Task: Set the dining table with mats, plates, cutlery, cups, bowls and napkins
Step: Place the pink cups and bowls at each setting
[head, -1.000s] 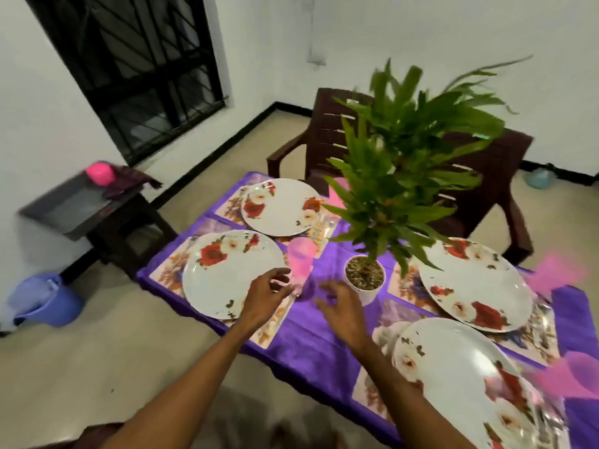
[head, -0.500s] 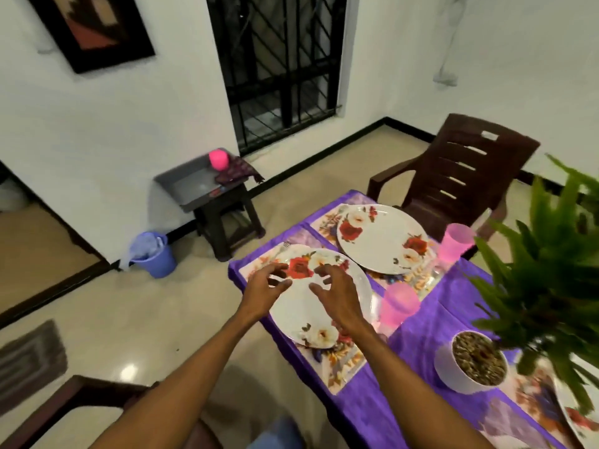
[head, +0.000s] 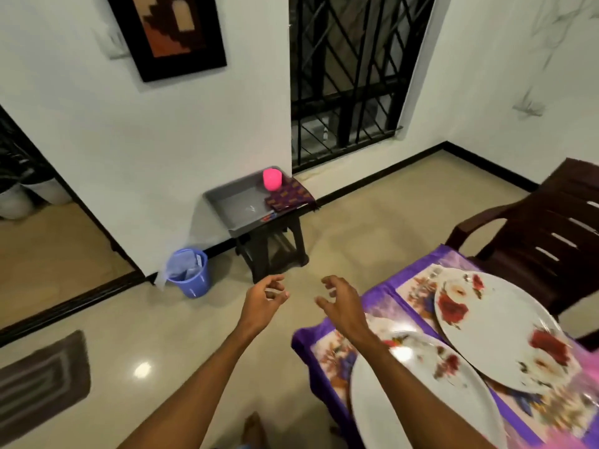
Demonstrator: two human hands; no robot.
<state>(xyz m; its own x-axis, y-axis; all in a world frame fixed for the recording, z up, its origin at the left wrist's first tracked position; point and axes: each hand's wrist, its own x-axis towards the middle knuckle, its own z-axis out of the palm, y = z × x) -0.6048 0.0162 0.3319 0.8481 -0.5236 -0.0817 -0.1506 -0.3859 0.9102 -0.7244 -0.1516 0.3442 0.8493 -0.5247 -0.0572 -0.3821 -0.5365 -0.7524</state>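
Two white floral plates, a far one (head: 496,328) and a near one (head: 418,393), lie on floral mats (head: 327,354) on the purple-clothed table (head: 376,293) at lower right. My left hand (head: 262,301) and my right hand (head: 340,303) hover empty with loosely curled fingers, the left over the floor and the right over the table's corner. Ahead, a pink cup (head: 272,179) stands in a grey tray (head: 233,205) on a small dark stool (head: 272,244), beside folded patterned napkins (head: 288,196).
A dark brown plastic chair (head: 538,241) stands behind the table at right. A blue bin (head: 189,272) sits against the wall left of the stool. A doormat (head: 42,384) lies at lower left. A barred window and a doorway flank the wall.
My view has swung left from the table toward the stool. Both hands have left the near plate and now hang in the air off the table's corner.
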